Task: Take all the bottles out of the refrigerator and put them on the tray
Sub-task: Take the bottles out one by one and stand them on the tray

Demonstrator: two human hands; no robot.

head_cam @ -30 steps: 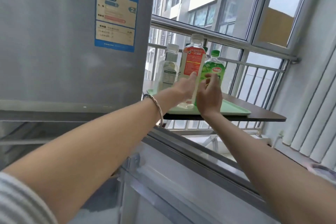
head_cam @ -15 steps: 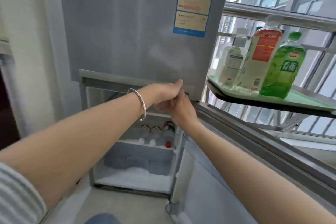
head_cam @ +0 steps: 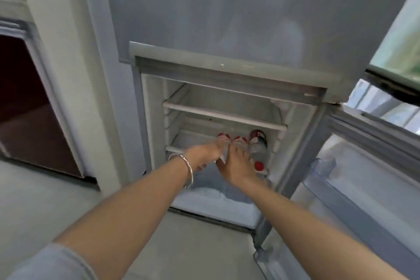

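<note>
two hands (head_cam: 223, 161) near bottles (head_cam: 257, 143), labels blurred

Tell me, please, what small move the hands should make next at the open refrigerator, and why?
Probably close each hand on a red-capped bottle on the lower shelf. Both the left hand and right hand reach toward the caps, though blur hides any grip.

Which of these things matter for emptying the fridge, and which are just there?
Part of the job:
- grey refrigerator with its lower door open
- clear plastic bottles with red caps on the lower shelf
- left hand and right hand, reaching in
- pale green tray at the right edge

Just there:
- silver bracelet
- bare white upper shelf
- dark doorway
</note>
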